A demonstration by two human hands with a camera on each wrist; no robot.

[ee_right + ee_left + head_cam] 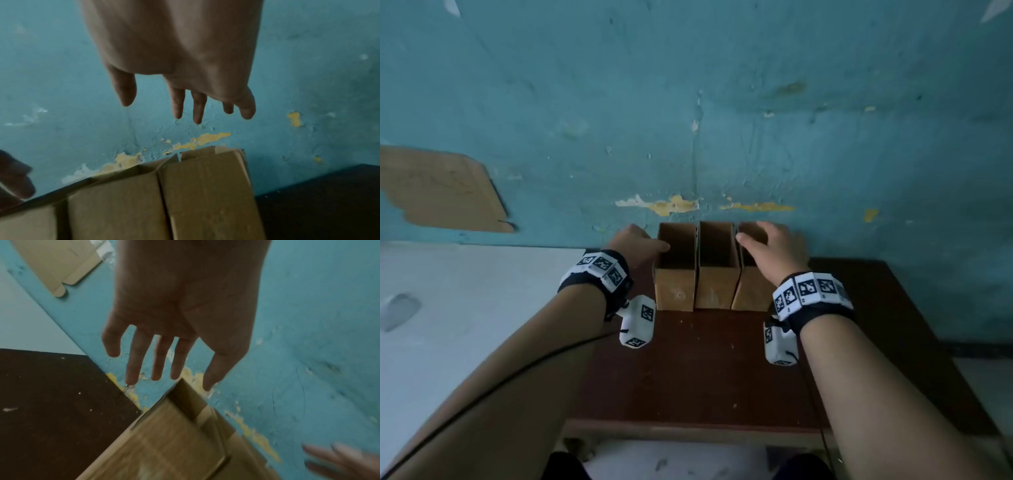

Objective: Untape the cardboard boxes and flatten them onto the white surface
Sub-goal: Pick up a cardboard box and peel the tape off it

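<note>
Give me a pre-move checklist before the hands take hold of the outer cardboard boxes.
1. Left hand free: ok, fingers spread, holding nothing.
2. Right hand free: ok, fingers straight, no grip yet.
3. Three cardboard boxes upright with open tops on the brown table: ok.
4. Hands over the outer boxes: ok, left at the left box, right above the right box.
5. Tape located: cannot tell, none visible.
6. White surface to the left, bare part showing: ok.
</note>
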